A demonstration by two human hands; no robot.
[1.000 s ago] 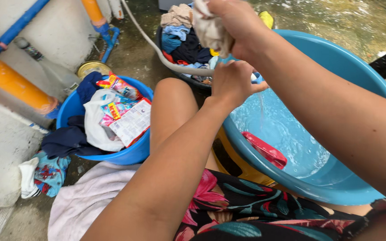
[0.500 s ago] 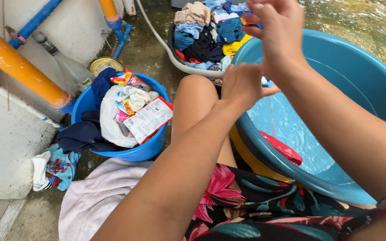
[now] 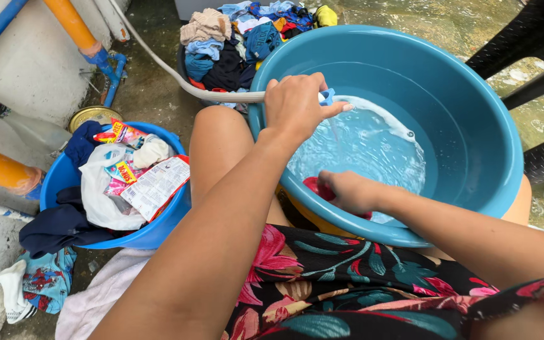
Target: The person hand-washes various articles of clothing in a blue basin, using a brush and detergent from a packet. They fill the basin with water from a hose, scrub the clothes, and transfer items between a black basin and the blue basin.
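The ground (image 3: 152,88) is wet grey concrete beside a pale wall with orange and blue pipes (image 3: 83,39). A small blue tub (image 3: 158,228) holds clothes, a white bag and bright red, pink and yellow soap packets (image 3: 149,182). The left hand (image 3: 297,104) is closed around a white hose (image 3: 177,79) at the rim of the big teal basin (image 3: 473,126). The right hand (image 3: 351,191) grips a red cloth (image 3: 315,187) in the water.

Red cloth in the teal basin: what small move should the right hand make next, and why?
Probably close on the red cloth and lift it. The right hand already rests on it at the teal basin near wall, while the left hand holds the hose on the rim.
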